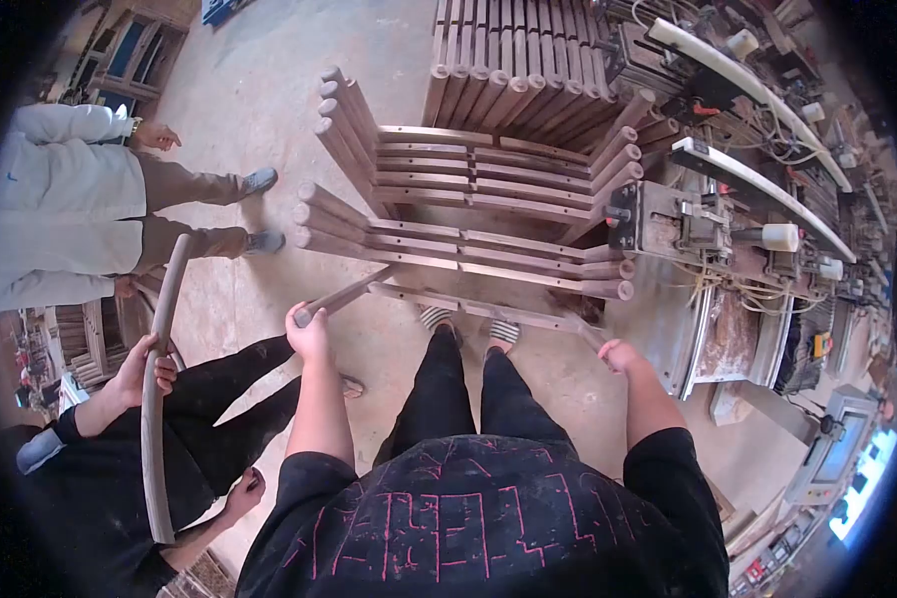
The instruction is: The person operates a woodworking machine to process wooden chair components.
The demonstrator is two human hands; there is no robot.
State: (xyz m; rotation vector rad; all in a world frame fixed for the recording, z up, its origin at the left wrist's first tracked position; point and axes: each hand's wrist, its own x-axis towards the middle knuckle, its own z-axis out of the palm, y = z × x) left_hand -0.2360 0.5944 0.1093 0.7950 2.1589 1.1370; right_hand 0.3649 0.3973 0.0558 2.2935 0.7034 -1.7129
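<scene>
A wooden frame with a long crossbar (468, 304) and a leg at each side hangs in front of my legs. My left hand (307, 329) is closed round the end of its left leg (344, 296). At the other side my right hand (620, 355) grips the end of the right leg, mostly covered by the fingers. Just beyond the held piece, several similar wooden frames (473, 249) stand nested together, their rounded leg ends pointing outward at both sides.
At the left a co-worker in black holds a curved wooden piece (156, 419); another person in a light shirt (85, 189) stands behind. Many wooden legs (518, 85) are stacked at the back. A machine (708, 224) with clamps and hoses fills the right, near a control screen (835, 448).
</scene>
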